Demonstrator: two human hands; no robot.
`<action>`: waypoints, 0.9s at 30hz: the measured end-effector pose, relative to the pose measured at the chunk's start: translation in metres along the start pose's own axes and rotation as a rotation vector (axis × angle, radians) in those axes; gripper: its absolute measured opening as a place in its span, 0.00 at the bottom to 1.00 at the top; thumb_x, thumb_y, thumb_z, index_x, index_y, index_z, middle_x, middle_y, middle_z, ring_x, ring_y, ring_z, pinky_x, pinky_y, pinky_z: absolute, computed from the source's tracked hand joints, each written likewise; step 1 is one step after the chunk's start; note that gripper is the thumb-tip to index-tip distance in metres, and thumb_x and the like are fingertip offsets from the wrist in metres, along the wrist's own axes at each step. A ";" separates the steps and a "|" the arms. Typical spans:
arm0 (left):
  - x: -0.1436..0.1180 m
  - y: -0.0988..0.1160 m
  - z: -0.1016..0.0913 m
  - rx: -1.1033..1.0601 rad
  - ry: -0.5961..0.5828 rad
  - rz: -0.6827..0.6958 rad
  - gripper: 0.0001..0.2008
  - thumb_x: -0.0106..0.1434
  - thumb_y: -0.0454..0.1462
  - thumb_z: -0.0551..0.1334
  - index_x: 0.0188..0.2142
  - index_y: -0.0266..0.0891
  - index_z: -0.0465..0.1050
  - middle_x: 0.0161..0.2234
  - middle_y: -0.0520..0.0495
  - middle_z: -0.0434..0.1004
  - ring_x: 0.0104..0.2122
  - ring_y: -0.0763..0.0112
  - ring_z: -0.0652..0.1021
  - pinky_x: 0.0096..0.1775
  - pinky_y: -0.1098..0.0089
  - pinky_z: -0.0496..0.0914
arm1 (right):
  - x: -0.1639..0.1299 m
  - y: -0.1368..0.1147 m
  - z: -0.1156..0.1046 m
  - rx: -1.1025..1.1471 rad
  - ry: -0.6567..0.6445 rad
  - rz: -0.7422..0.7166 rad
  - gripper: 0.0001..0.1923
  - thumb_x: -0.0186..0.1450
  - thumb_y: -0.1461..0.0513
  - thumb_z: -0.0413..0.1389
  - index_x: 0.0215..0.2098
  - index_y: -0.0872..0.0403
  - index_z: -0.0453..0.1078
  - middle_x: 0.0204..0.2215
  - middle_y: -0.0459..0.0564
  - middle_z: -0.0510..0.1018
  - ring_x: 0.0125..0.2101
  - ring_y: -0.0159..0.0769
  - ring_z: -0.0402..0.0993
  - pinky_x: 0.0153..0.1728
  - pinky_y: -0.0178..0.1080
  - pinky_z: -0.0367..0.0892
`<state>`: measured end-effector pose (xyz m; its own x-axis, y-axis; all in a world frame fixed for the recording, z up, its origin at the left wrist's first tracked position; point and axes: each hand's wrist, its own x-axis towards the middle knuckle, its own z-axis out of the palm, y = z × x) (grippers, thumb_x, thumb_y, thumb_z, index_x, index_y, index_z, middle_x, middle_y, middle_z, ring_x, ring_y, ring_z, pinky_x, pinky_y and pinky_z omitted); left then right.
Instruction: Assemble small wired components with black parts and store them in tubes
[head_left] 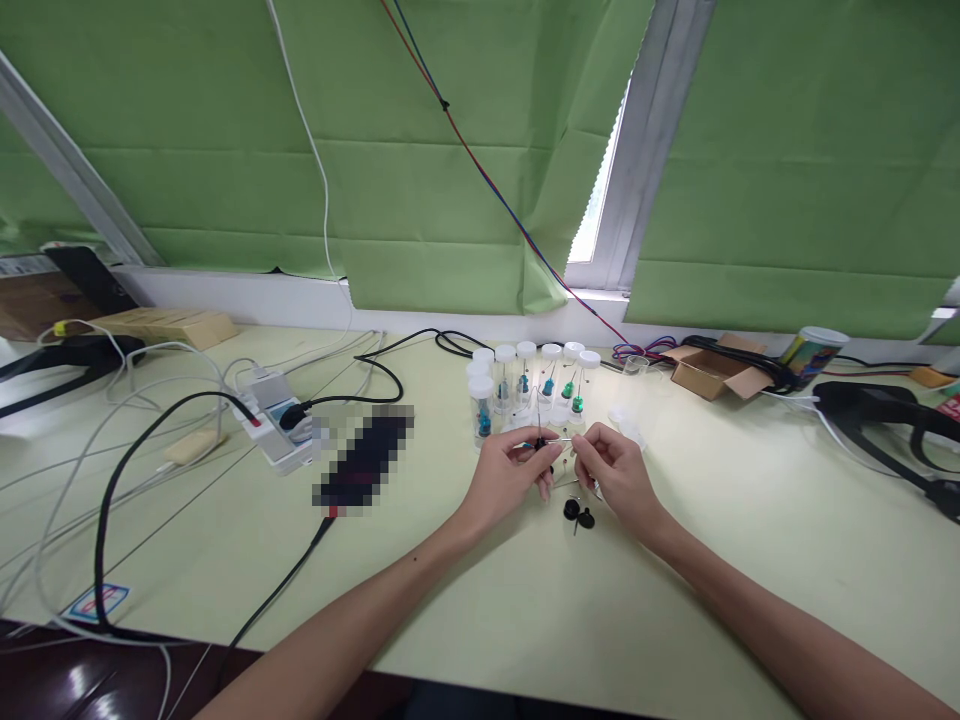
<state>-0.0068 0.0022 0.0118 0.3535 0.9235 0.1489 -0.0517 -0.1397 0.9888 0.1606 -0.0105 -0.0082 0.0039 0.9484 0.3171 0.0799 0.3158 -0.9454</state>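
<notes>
Black and tiny, the headed piece (pixel 540 443) is gripped between thumb and fingers of the left hand (pixel 514 472), above the pale table (pixel 525 620), with a thin stem seen above it, pointed almost straight up! Across the gap, a slim silver rod (pixel 561 439) is held nearly level, its long axis laid left to right, its right end pinched by the closed fingertips of the right hand (pixel 615 470). Whether the 2 pieces are joined cannot be told. Just below, 2 black round parts (pixel 571 510) are seen lying close together; behind, white-capped clear tubes (pixel 551 372) are stood upright.
</notes>
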 end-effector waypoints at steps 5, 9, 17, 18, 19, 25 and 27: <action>0.000 0.002 0.001 0.001 -0.010 0.019 0.13 0.60 0.45 0.65 0.35 0.35 0.75 0.18 0.52 0.70 0.17 0.76 0.70 0.23 0.74 0.69 | 0.000 0.000 0.000 -0.010 -0.004 0.004 0.20 0.66 0.50 0.56 0.24 0.52 0.59 0.13 0.39 0.64 0.15 0.27 0.57 0.19 0.33 0.55; -0.001 0.003 0.001 0.008 -0.019 0.040 0.13 0.61 0.45 0.64 0.33 0.35 0.74 0.19 0.52 0.69 0.17 0.76 0.70 0.23 0.73 0.69 | 0.000 0.000 -0.001 -0.018 -0.005 0.007 0.20 0.65 0.50 0.56 0.23 0.52 0.59 0.13 0.39 0.63 0.15 0.27 0.56 0.19 0.33 0.54; 0.001 0.000 0.001 0.015 -0.004 0.038 0.16 0.62 0.48 0.62 0.32 0.36 0.74 0.18 0.52 0.69 0.17 0.75 0.70 0.23 0.73 0.68 | -0.001 -0.004 0.000 -0.047 0.003 -0.011 0.20 0.65 0.49 0.56 0.23 0.52 0.59 0.13 0.38 0.62 0.14 0.27 0.55 0.18 0.34 0.54; 0.001 -0.001 0.001 0.010 -0.005 0.025 0.17 0.62 0.49 0.61 0.31 0.36 0.74 0.18 0.52 0.69 0.16 0.75 0.70 0.22 0.73 0.68 | -0.001 -0.004 0.001 -0.052 0.007 -0.016 0.20 0.65 0.49 0.56 0.23 0.52 0.59 0.13 0.39 0.61 0.14 0.27 0.55 0.18 0.34 0.53; 0.002 -0.002 0.001 0.004 -0.003 0.010 0.18 0.62 0.50 0.61 0.30 0.36 0.73 0.18 0.52 0.69 0.16 0.75 0.70 0.20 0.73 0.67 | -0.002 -0.005 0.002 -0.059 0.009 -0.023 0.21 0.65 0.49 0.56 0.23 0.52 0.59 0.13 0.39 0.61 0.15 0.27 0.55 0.17 0.34 0.53; 0.006 -0.006 -0.002 -0.072 0.040 -0.045 0.21 0.61 0.53 0.60 0.33 0.35 0.74 0.27 0.49 0.72 0.15 0.79 0.69 0.16 0.75 0.61 | -0.007 -0.003 0.004 -0.159 0.000 -0.127 0.19 0.68 0.52 0.53 0.23 0.52 0.59 0.16 0.40 0.61 0.17 0.29 0.56 0.20 0.35 0.55; 0.006 -0.006 -0.003 -0.082 0.039 -0.066 0.22 0.62 0.54 0.59 0.33 0.35 0.74 0.27 0.50 0.71 0.14 0.81 0.68 0.15 0.75 0.59 | -0.008 -0.001 0.004 -0.203 -0.004 -0.162 0.18 0.68 0.54 0.53 0.23 0.52 0.59 0.17 0.40 0.61 0.18 0.29 0.56 0.21 0.35 0.56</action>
<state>-0.0072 0.0099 0.0063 0.3226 0.9430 0.0815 -0.1062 -0.0495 0.9931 0.1570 -0.0180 -0.0101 -0.0292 0.8862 0.4624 0.2776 0.4516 -0.8479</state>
